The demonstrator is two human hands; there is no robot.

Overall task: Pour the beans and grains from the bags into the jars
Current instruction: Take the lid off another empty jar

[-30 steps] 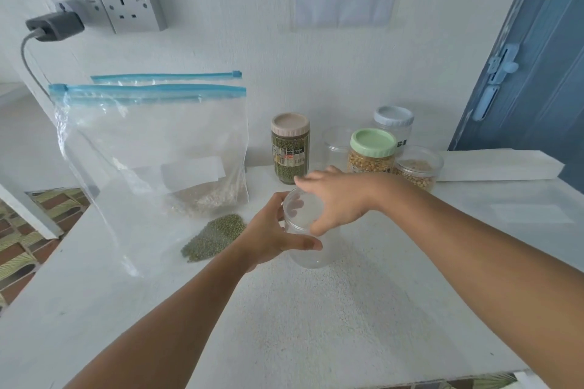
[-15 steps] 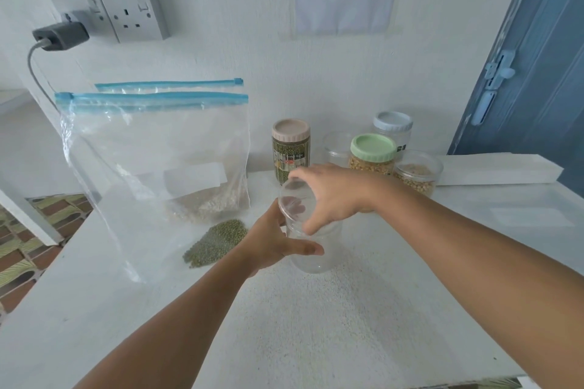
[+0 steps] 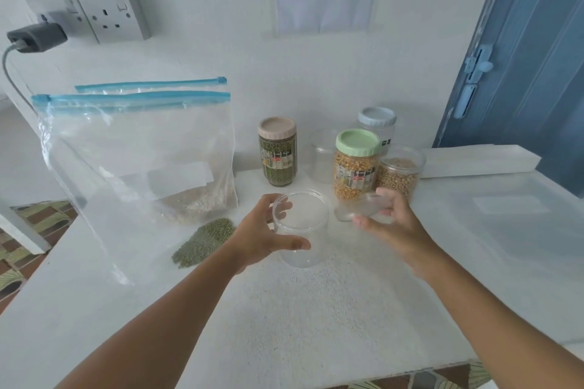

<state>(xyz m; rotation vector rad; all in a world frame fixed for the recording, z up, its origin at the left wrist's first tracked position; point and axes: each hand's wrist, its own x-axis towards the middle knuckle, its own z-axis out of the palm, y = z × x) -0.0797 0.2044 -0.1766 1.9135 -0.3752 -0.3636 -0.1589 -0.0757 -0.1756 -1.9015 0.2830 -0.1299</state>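
The white desk (image 3: pixel 316 309) carries everything, and the largest thing on it is the clear zip bag (image 3: pixel 139 167) with a blue seal, which leans near the wall on the left with a second bag behind it. It looks thin, soft and slippery, and the pale grains lie only at its bottom, so I think it will fold and sag; it is better to take it by the stiff seal strip and support the lower corner when pouring. A little heap of green mung beans (image 3: pixel 202 241) lies in front of it, probably inside a bag that lies flat. The empty clear jar (image 3: pixel 300 227) stands upright in the middle; it seems light, rigid plastic that can easily tip, so holding the wall is sensible. The left hand (image 3: pixel 262 234) curls around this wall, with thumb in front. The right hand (image 3: pixel 392 224) pinches the transparent lid (image 3: pixel 360 207), just beside the jar and off it. Filled jars stand behind.
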